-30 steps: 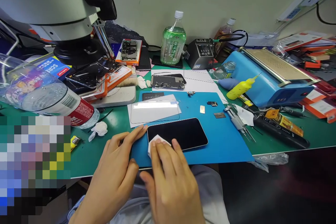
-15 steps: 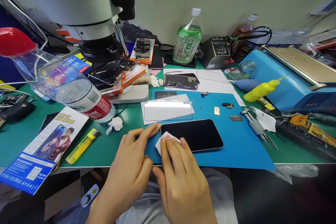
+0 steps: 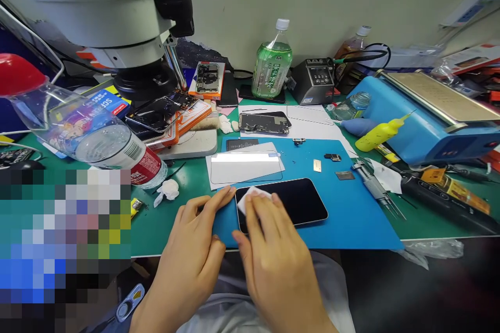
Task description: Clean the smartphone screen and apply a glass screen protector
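Note:
A phone (image 3: 302,203) with a dark screen lies flat on the blue mat (image 3: 351,221). My right hand (image 3: 279,250) presses a folded white wipe (image 3: 247,199) onto the left part of its screen, fingers together over the wipe. Beside the phone's left end is my left hand (image 3: 195,250), its index fingertip at the upper left corner and its fingers stretched, with nothing inside them. Just behind the phone, a clear screen protector (image 3: 246,166) rests partly over white paper.
A large bottle (image 3: 128,151) with a red cap leans in from the left under a microscope (image 3: 113,15). Small phone parts (image 3: 317,165) lie on the mat. Tweezers and tools (image 3: 378,190), a yellow squeeze bottle (image 3: 378,134) and a blue heating machine (image 3: 425,119) stand at right.
My right hand has slid the wipe slightly up and onto the screen, away from the phone's lower left edge. My left hand stays by the corner. The camera view has shifted slightly.

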